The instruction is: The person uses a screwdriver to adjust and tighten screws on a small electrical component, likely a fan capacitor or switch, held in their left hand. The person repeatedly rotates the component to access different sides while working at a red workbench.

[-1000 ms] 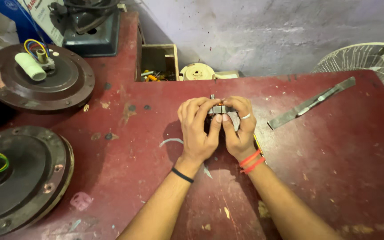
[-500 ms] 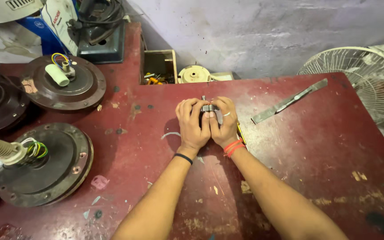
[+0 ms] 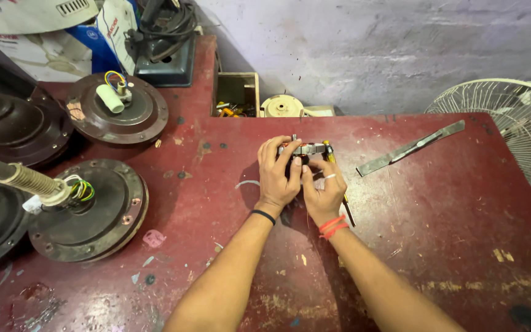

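Fingers of my left hand (image 3: 278, 175) and right hand (image 3: 321, 193) pinch a small grey metal part (image 3: 302, 149) above the red worktop (image 3: 437, 215); it looks half-fitted, nothing set down, yellow-handled screwdriver (image 3: 337, 184) unused beneath.

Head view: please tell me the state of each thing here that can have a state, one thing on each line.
Left hand: closed around the small metal part.
Right hand: gripping the same part from below.
Small metal part: held just above the table, between both hands.
Near fan motor: lying flat, coloured wires exposed.
Far fan motor: lying flat, white cylinder on top.
Wooden box: open.
Metal strip: lying flat, untouched.
Pedestal fan: blades not blurred.
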